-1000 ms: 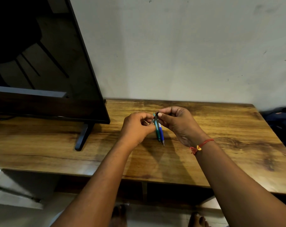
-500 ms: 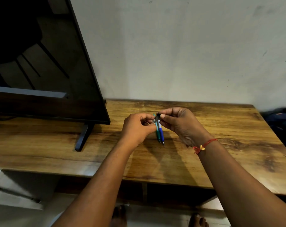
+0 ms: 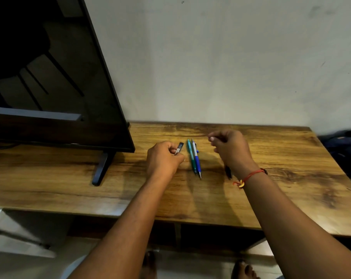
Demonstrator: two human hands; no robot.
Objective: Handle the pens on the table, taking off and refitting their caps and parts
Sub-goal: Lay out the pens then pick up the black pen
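Head view: the left hand (image 3: 165, 158) pinches a small dark cap (image 3: 179, 148). The right hand (image 3: 231, 150) is curled shut around a dark pen (image 3: 228, 172) that pokes out below it. A green pen (image 3: 191, 156) and a blue pen (image 3: 197, 161) lie side by side on the table (image 3: 291, 178) between the hands. The tiny cap could slip from the fingers and roll away. A low hand could also bump the pens.

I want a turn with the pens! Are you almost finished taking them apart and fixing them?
Not yet. A teal pen and a blue pen lie side by side on the table, looking whole. The left hand pinches a small dark pen piece. The right hand holds a dark pen under the wrist. That piece looks unfitted.
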